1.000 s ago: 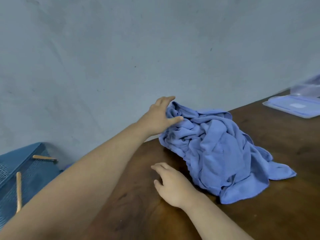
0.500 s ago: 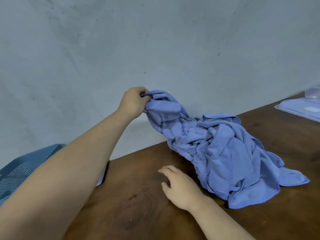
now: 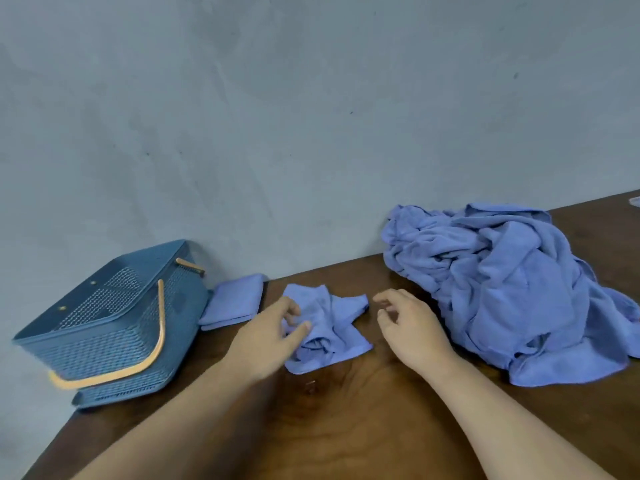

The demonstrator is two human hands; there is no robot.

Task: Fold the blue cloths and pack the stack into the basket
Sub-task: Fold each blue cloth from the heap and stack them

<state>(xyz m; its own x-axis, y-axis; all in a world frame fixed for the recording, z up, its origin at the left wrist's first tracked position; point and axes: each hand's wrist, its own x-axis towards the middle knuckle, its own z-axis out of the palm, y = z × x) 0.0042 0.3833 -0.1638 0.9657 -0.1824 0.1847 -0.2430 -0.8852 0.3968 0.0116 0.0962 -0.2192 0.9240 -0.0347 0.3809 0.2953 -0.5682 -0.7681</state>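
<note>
A single crumpled blue cloth [image 3: 332, 323] lies on the brown table [image 3: 346, 427] in front of me. My left hand [image 3: 270, 337] pinches its left edge between thumb and fingers. My right hand [image 3: 408, 323] hovers just right of the cloth with loosely curled fingers and holds nothing. A large heap of blue cloths [image 3: 502, 289] sits at the right against the wall. One folded blue cloth [image 3: 235, 303] lies flat beside the blue mesh basket [image 3: 104, 323], which stands at the table's left end with its orange handles down.
A grey wall runs close behind the table. The corner of a clear plastic lid [image 3: 635, 201] shows at the far right edge. The table's left edge falls away just below the basket.
My left hand pulled one cloth off the heap and brought it down to the table in front of me. The view swung left, so the basket and the folded cloth now show.
</note>
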